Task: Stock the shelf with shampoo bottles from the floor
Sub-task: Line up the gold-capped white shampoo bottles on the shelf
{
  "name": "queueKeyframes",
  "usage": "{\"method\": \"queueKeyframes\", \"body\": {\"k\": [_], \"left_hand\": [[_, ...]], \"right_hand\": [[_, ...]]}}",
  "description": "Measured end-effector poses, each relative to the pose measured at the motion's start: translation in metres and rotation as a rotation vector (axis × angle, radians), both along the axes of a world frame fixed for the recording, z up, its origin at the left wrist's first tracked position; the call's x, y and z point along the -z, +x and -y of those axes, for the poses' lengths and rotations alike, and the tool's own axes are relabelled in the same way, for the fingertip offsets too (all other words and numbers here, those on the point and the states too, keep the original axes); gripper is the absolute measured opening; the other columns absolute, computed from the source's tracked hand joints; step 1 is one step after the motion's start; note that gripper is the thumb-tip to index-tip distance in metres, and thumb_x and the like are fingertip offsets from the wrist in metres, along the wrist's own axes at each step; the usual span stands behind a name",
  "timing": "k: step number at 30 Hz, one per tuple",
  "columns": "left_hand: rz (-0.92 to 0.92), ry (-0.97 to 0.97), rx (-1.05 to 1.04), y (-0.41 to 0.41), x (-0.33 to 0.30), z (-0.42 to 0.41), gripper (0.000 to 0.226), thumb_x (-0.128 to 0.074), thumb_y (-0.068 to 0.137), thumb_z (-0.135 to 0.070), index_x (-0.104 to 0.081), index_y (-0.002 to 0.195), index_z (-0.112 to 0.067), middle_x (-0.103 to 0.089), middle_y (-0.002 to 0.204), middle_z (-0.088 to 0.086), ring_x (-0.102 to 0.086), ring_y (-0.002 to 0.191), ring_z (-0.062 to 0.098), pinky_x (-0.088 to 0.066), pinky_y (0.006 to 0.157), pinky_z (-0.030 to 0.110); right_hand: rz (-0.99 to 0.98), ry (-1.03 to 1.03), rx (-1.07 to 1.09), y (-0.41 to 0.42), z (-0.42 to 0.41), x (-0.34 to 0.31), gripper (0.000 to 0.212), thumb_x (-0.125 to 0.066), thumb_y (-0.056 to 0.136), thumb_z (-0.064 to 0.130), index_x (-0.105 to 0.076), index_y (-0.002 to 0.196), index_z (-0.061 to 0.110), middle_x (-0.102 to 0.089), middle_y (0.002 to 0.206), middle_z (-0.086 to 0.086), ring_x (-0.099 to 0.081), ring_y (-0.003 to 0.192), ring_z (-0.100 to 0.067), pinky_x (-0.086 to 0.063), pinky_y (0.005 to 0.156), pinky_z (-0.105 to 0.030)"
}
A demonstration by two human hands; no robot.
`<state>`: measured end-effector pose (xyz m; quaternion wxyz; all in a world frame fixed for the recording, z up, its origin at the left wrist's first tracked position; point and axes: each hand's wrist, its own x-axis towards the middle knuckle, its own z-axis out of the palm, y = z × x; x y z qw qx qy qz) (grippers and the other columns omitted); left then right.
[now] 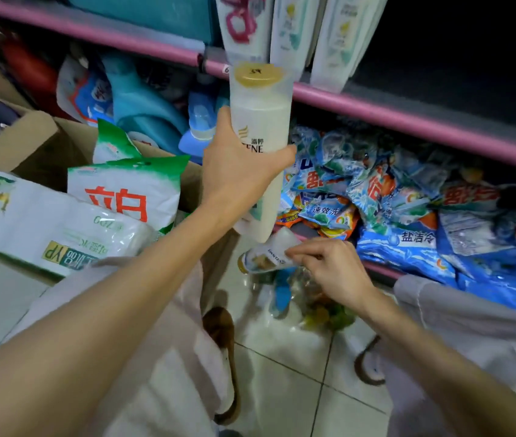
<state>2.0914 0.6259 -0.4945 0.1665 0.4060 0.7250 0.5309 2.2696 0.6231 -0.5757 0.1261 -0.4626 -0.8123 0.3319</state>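
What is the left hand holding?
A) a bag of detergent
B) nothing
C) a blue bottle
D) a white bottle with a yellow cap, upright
D: the left hand grips a white bottle, its yellow cap pointing up near the pink shelf rail.

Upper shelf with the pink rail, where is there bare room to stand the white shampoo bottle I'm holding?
Free: the dark stretch of upper shelf right of the three standing white bottles. Crowded: the lower shelf, heaped with blue detergent packets on the right and blue jugs on the left. The left hand holds the white gold-capped bottle upright before the rail.
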Motion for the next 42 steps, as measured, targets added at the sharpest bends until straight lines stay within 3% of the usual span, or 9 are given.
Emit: {"method": "queueKeyframes", "body": {"k": [2, 6, 10, 15, 18, 23, 28, 35, 42], "left_hand": [[0.037, 0.052, 0.039, 0.002, -0.017, -0.001, 0.053, -0.077, 0.053, -0.047, -0.046, 0.094, -0.032, -0.058, 0.077, -0.023, -0.054, 0.073, -0.017, -0.040, 0.056, 0.004], [0.180, 0.142, 0.058, 0.017, -0.031, -0.009, 0.052, -0.075, 0.052, -0.047, -0.047, 0.092, -0.031, -0.059, 0.079, -0.016, -0.056, 0.071, -0.007, -0.043, 0.061, 0.021], [0.322, 0.229, 0.029, 0.025, -0.039, -0.022, 0.059, -0.073, 0.048, -0.048, -0.050, 0.098, -0.028, -0.061, 0.081, -0.012, -0.060, 0.074, 0.006, -0.049, 0.066, 0.029], [0.334, 0.215, 0.044, 0.030, -0.039, -0.027, 0.047, -0.072, 0.048, -0.052, -0.046, 0.085, -0.040, -0.060, 0.079, -0.029, -0.057, 0.068, -0.012, -0.041, 0.056, 0.022], [0.347, 0.192, 0.065, 0.034, -0.039, -0.028, 0.048, -0.073, 0.049, -0.051, -0.046, 0.087, -0.040, -0.062, 0.080, -0.025, -0.057, 0.070, -0.014, -0.043, 0.058, 0.023], [0.373, 0.183, 0.107, 0.035, -0.040, -0.029, 0.050, -0.073, 0.048, -0.049, -0.048, 0.090, -0.037, -0.063, 0.079, -0.014, -0.059, 0.068, -0.009, -0.045, 0.059, 0.024], [0.347, 0.155, 0.134, 0.037, -0.039, -0.028, 0.047, -0.075, 0.052, -0.046, -0.048, 0.090, -0.036, -0.063, 0.077, -0.015, -0.058, 0.068, -0.012, -0.041, 0.053, 0.019], [0.233, 0.158, 0.175, 0.049, -0.039, -0.025, 0.045, -0.080, 0.058, -0.038, -0.045, 0.086, -0.034, -0.063, 0.074, -0.014, -0.056, 0.071, -0.014, -0.041, 0.048, 0.006], [0.072, 0.166, 0.307, 0.075, -0.038, -0.020, 0.050, -0.073, 0.052, -0.046, -0.040, 0.089, -0.043, -0.061, 0.084, -0.013, -0.058, 0.075, 0.003, -0.042, 0.055, 0.019]], "right_hand": [[-0.163, -0.022, 0.150, 0.023, -0.003, -0.036, 0.018, -0.067, 0.087, 0.012, -0.078, 0.096, 0.023, -0.074, 0.096, 0.009, -0.067, 0.085, -0.001, -0.050, 0.078, -0.014], [-0.537, -0.333, 0.478, 0.066, -0.016, -0.112, 0.021, -0.063, 0.087, -0.002, -0.076, 0.089, 0.015, -0.075, 0.084, 0.000, -0.070, 0.067, -0.007, -0.056, 0.056, -0.017], [-0.667, -0.352, 0.653, 0.112, -0.024, -0.175, 0.020, -0.059, 0.086, -0.004, -0.072, 0.091, 0.009, -0.076, 0.087, -0.002, -0.072, 0.073, -0.012, -0.056, 0.055, -0.019], [-1.066, -0.382, 0.864, 0.153, -0.042, -0.219, 0.018, -0.053, 0.092, 0.002, -0.069, 0.098, 0.009, -0.068, 0.111, -0.001, -0.066, 0.102, -0.016, -0.060, 0.065, -0.024], [-1.240, -0.408, 0.976, 0.155, -0.061, -0.223, 0.016, -0.051, 0.094, 0.002, -0.067, 0.095, 0.007, -0.063, 0.121, -0.006, -0.061, 0.110, -0.021, -0.058, 0.055, -0.025], [-1.316, -0.414, 1.107, 0.137, -0.081, -0.207, 0.022, -0.046, 0.098, 0.000, -0.059, 0.082, 0.007, -0.056, 0.133, -0.008, -0.055, 0.122, -0.023, -0.053, 0.083, -0.030], [-1.462, -0.431, 1.186, 0.136, -0.091, -0.185, 0.030, -0.039, 0.101, 0.002, -0.052, 0.127, 0.006, -0.044, 0.145, -0.014, -0.047, 0.131, -0.026, -0.040, 0.098, -0.020], [-1.156, -0.376, 1.145, 0.115, -0.075, -0.199, 0.027, -0.045, 0.099, 0.007, -0.053, 0.125, 0.008, -0.054, 0.132, -0.018, -0.059, 0.113, -0.025, -0.051, 0.091, -0.030], [-0.488, 0.025, 0.270, 0.029, -0.034, -0.225, 0.044, -0.056, 0.086, 0.049, -0.059, 0.125, 0.030, -0.069, 0.111, 0.014, -0.066, 0.101, 0.001, -0.055, 0.084, -0.018]]}}
